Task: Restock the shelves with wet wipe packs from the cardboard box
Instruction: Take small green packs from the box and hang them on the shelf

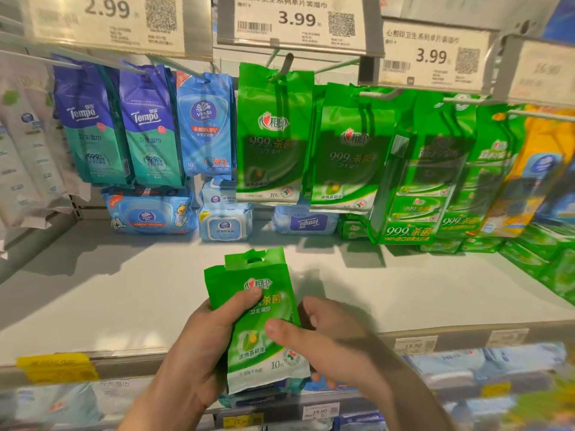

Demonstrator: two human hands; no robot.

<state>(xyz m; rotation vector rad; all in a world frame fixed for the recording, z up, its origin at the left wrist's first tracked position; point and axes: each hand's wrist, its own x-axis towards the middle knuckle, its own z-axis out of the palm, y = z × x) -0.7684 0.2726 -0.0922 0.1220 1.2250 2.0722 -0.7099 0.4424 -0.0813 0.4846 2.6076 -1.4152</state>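
Green pack [258, 318] sits low before the shelf [124, 290], gripped by both hands, left [199, 346] and right [314, 340]; best lift it squarely so its punched hole meets the hook [284, 68] above.

A pale grey metal shelf [124, 290] runs wide — lit from above. White paper price tags [295, 20] hang overhead — thin metal peg hooks [378, 94] beneath.

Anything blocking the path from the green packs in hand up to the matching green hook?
Nothing visible does. Both hands, left hand and right hand, hold the green packs below the hook; only open shelf space lies between.
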